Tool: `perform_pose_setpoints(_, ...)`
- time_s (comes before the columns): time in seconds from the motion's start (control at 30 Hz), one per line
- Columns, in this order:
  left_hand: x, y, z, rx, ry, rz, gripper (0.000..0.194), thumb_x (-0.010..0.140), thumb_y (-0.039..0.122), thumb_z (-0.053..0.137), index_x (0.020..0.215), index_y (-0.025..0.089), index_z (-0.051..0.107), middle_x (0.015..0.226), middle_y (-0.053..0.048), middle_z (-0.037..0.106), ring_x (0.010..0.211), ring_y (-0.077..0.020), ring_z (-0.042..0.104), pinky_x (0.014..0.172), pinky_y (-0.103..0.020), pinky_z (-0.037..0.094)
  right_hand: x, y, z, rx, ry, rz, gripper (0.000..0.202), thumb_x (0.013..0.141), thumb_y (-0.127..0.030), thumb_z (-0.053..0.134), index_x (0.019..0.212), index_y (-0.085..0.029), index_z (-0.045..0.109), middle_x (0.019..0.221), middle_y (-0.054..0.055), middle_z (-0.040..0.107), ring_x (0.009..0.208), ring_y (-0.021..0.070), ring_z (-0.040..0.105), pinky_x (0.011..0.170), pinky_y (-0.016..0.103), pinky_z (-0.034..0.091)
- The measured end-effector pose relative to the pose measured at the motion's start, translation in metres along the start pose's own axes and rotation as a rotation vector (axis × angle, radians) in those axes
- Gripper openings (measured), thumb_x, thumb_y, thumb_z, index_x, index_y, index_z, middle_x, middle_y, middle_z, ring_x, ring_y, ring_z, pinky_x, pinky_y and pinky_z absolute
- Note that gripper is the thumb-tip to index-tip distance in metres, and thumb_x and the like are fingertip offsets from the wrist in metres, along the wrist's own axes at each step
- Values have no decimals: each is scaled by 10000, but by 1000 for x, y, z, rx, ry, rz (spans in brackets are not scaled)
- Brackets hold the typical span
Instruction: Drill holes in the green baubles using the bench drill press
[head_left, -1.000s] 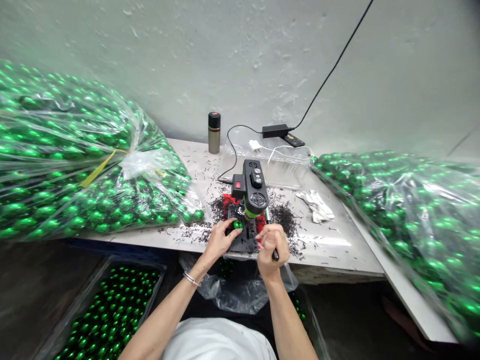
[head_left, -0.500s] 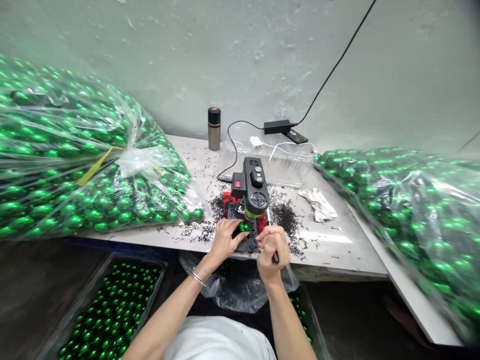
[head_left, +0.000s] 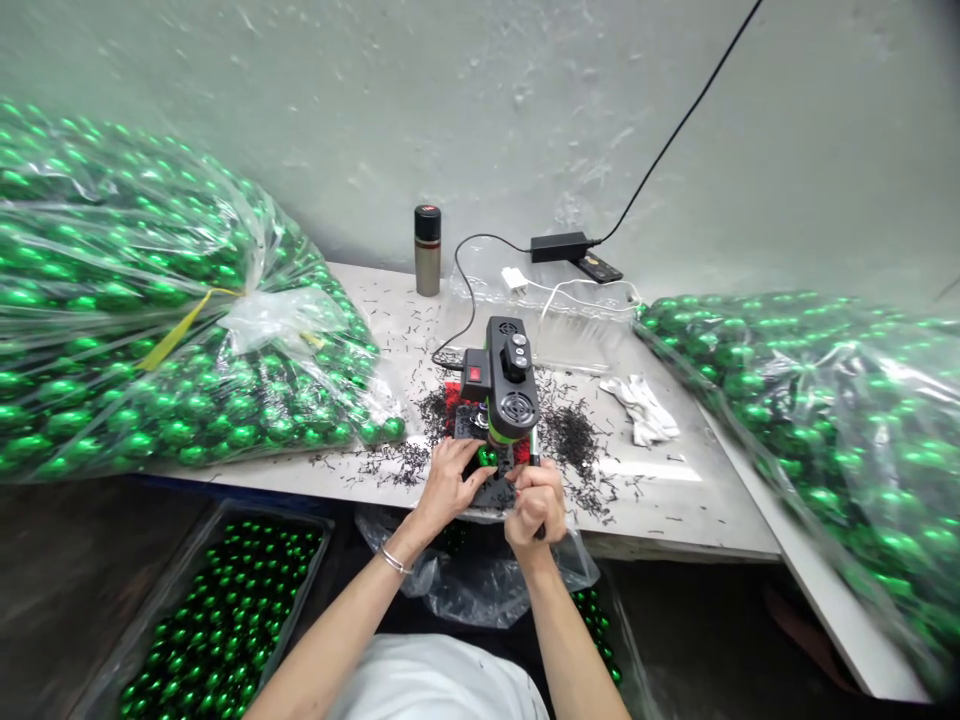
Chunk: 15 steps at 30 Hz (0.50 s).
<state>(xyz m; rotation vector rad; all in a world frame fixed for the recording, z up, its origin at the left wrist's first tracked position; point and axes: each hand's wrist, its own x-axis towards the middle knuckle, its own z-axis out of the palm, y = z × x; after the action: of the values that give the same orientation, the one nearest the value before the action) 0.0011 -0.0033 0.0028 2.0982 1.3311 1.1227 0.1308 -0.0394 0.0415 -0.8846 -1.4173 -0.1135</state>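
A small black bench drill press with a red switch stands at the front of the table. Under its head sits a shiny green ball. My left hand pinches that ball from the left, thumb and fingertips on either side of it. On the right of the machine, my right hand is closed around its black lever handle; part of the handle is hidden in the fist. Red material shows around the base, and loose black slivers lie heaped beside it.
Big clear bags of green balls lie left and right. Behind the machine are a bottle, a power adapter, cables and a clear plastic tray. White gloves lie to the right. A crate of balls stands below the table edge.
My right hand, with the lever handle in it, has shifted slightly left and toward me. The left hand stays at the green ball. The view has moved a little.
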Motion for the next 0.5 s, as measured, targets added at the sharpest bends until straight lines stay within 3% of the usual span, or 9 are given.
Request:
perform_pose_setpoints(0.1,-1,-1,0,7,3,9,292,923,354,622,1176,213,661,1136,-113,704,1075,-279,619,1029,-504,423,-4,4,0,-17,-3,-13,340,1009,-252,280,700,-227,419,704,-26,508,654,134,579,845,422,495)
perform_pose_setpoints(0.27,0,-1,0,-7,-4,18,305,921,350,626,1182,197,659,1130,-119,703,1060,-273,621,996,-481,447,-3,8,-3,-56,-119,-109,310,999,-228,321,709,-220,430,732,-17,521,672,125,586,781,359,489)
perform_pose_setpoints(0.5,-3,4,-3,-23,54,15,299,916,374,636,1163,209,668,1104,-112,708,1044,-278,624,984,-493,463,37,-19,-9,-7,-20,70,323,961,-178,389,642,-219,426,650,-14,499,609,131,519,619,307,425)
